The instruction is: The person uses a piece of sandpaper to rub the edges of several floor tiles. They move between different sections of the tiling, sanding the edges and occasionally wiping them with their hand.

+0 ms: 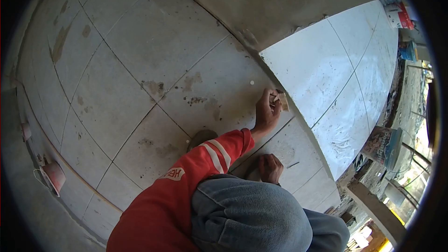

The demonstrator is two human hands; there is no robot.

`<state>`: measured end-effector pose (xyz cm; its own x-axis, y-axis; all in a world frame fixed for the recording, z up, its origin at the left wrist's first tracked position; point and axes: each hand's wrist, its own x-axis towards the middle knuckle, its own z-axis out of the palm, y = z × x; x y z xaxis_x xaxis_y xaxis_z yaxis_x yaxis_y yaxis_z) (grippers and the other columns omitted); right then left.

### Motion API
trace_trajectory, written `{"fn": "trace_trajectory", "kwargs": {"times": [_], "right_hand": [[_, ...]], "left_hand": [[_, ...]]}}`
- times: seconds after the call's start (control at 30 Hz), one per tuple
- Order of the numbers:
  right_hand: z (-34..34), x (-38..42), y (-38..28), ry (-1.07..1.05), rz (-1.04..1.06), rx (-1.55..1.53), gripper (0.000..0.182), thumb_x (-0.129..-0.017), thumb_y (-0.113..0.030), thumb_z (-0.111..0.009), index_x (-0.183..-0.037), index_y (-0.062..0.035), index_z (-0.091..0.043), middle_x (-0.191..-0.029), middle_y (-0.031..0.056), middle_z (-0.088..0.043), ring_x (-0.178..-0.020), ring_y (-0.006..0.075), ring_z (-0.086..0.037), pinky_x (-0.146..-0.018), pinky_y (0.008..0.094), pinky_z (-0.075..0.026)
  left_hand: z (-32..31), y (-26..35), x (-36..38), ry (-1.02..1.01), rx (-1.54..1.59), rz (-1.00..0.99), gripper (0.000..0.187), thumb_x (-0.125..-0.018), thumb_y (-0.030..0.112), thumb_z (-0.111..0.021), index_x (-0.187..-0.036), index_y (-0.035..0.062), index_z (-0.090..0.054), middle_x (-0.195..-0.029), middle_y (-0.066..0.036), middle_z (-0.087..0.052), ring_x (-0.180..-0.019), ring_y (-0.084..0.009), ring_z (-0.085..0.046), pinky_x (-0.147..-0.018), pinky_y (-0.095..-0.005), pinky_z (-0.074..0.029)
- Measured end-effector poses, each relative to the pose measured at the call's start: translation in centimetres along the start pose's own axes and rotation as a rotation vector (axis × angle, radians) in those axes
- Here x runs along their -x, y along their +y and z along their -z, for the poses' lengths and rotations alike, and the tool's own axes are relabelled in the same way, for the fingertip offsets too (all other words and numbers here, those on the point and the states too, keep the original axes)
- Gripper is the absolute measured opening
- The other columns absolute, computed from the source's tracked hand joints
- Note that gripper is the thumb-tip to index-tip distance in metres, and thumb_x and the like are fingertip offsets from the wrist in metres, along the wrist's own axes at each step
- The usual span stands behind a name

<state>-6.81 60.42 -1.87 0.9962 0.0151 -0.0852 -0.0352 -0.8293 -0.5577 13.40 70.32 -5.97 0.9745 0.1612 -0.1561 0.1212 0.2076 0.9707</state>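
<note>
My left hand (268, 113), at the end of a red sleeve, reaches forward over the tiled floor (233, 72). Its thumb and fingers pinch a small tan, flat-edged piece (283, 102) close to the edge of the raised white tiled surface (336, 84). The kind of piece I cannot tell. My right hand (270, 168) is closed in a loose fist low over the tiles beyond my bent knee (252, 210), and its palm side is hidden. A thin dark stick (293, 164) lies on the floor just right of that fist.
A grey wall block (280, 4) borders the floor at the top. Buckets (382, 144) stand beyond the white surface at the right. By the left wall sits a reddish tub (53, 177), beside a long thin strip (77, 172). Dirt patches mark several tiles.
</note>
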Motion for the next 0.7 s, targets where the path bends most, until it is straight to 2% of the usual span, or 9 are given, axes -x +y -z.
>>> {"fn": "trace_trajectory", "kwargs": {"times": [0.13, 0.17, 0.23, 0.3, 0.37, 0.43, 0.53, 0.63, 0.7], "right_hand": [[-0.1, -0.3, -0.4, 0.013, -0.021, 0.002, 0.01, -0.087, -0.011, -0.074, -0.085, -0.0075, -0.065, -0.074, 0.0103, -0.064, -0.065, 0.0316, -0.066, -0.059, 0.0435, -0.051], [-0.2, -0.5, -0.5, 0.016, -0.029, -0.002, 0.01, -0.087, -0.012, -0.074, -0.085, -0.0078, -0.065, -0.074, 0.01, -0.065, -0.066, 0.0315, -0.066, -0.059, 0.0432, -0.051], [-0.3, -0.5, -1.0, 0.014, -0.052, 0.006, 0.009, -0.087, -0.012, -0.074, -0.085, -0.0068, -0.066, -0.075, 0.0116, -0.066, -0.067, 0.0329, -0.067, -0.061, 0.0434, -0.052], [-0.3, -0.7, -1.2, 0.014, -0.075, 0.016, 0.009, -0.087, -0.012, -0.074, -0.085, -0.0057, -0.068, -0.076, 0.0133, -0.068, -0.068, 0.0343, -0.069, -0.063, 0.0436, -0.053], [-0.2, -0.7, -1.1, 0.018, -0.05, 0.034, 0.008, -0.087, -0.012, -0.073, -0.086, -0.0081, -0.066, -0.076, 0.0102, -0.066, -0.067, 0.0312, -0.067, -0.06, 0.0428, -0.052], [-0.4, -0.6, -0.6, 0.019, -0.018, 0.032, 0.008, -0.087, -0.012, -0.073, -0.086, -0.008, -0.066, -0.076, 0.0104, -0.066, -0.067, 0.0315, -0.068, -0.06, 0.0431, -0.052], [0.2, -0.3, -0.5, -0.003, 0.001, 0.031, 0.008, -0.087, -0.011, -0.074, -0.086, -0.0078, -0.066, -0.077, 0.0107, -0.067, -0.068, 0.0321, -0.068, -0.061, 0.0433, -0.052], [0.3, -0.4, -0.5, -0.014, -0.021, 0.021, 0.009, -0.087, -0.011, -0.074, -0.086, -0.0077, -0.066, -0.077, 0.0108, -0.067, -0.068, 0.0323, -0.068, -0.061, 0.0434, -0.053], [0.1, -0.4, -0.5, -0.006, -0.024, 0.008, 0.009, -0.087, -0.011, -0.074, -0.086, -0.0077, -0.066, -0.077, 0.0107, -0.067, -0.068, 0.0323, -0.068, -0.061, 0.0434, -0.053]], "left_hand": [[4.9, 1.4, -10.4, 0.403, 0.222, -0.058, 0.022, -0.097, 0.0, -0.055, -0.117, -0.0032, -0.049, -0.104, -0.014, -0.061, -0.089, -0.0166, -0.06, -0.08, -0.0328, -0.054], [4.8, 1.4, -11.3, 0.403, 0.221, -0.06, 0.022, -0.097, 0.0, -0.055, -0.117, -0.0032, -0.049, -0.104, -0.014, -0.061, -0.089, -0.0166, -0.06, -0.08, -0.0328, -0.054], [3.9, 1.2, -12.2, 0.38, -0.035, -0.087, 0.023, -0.098, 0.001, -0.054, -0.12, -0.003, -0.047, -0.106, -0.015, -0.061, -0.088, -0.02, -0.06, -0.08, -0.0346, -0.054], [-0.2, -1.0, -9.9, 0.469, -0.092, -0.187, 0.022, -0.096, -0.001, -0.056, -0.117, -0.0034, -0.051, -0.1, -0.016, -0.063, -0.083, -0.023, -0.063, -0.079, -0.0383, -0.053], [-2.0, -1.4, -4.8, 0.277, -0.147, -0.078, 0.02, -0.093, 0.0, -0.058, -0.113, -0.0008, -0.052, -0.095, -0.014, -0.062, -0.083, -0.0253, -0.063, -0.077, -0.0393, -0.053], [-2.8, -3.0, 0.3, -0.041, -0.05, 0.004, 0.019, -0.094, -0.001, -0.06, -0.111, 0.0019, -0.053, -0.096, -0.01, -0.061, -0.083, -0.0163, -0.06, -0.075, -0.0328, -0.053], [-2.0, -1.8, 1.9, -0.052, -0.05, -0.007, 0.021, -0.092, -0.002, -0.063, -0.109, 0.0042, -0.054, -0.092, -0.006, -0.06, -0.08, -0.0118, -0.059, -0.072, -0.0307, -0.052], [1.6, 1.3, -4.7, 0.191, 0.167, 0.036, 0.015, -0.097, 0.001, -0.057, -0.11, 0.0006, -0.05, -0.096, -0.005, -0.058, -0.08, -0.0113, -0.053, -0.073, -0.0294, -0.05], [4.2, 0.6, -9.9, 0.405, 0.134, -0.039, 0.017, -0.097, -0.002, -0.055, -0.113, -0.0032, -0.051, -0.096, -0.013, -0.063, -0.084, -0.0182, -0.058, -0.076, -0.0337, -0.052]]}}
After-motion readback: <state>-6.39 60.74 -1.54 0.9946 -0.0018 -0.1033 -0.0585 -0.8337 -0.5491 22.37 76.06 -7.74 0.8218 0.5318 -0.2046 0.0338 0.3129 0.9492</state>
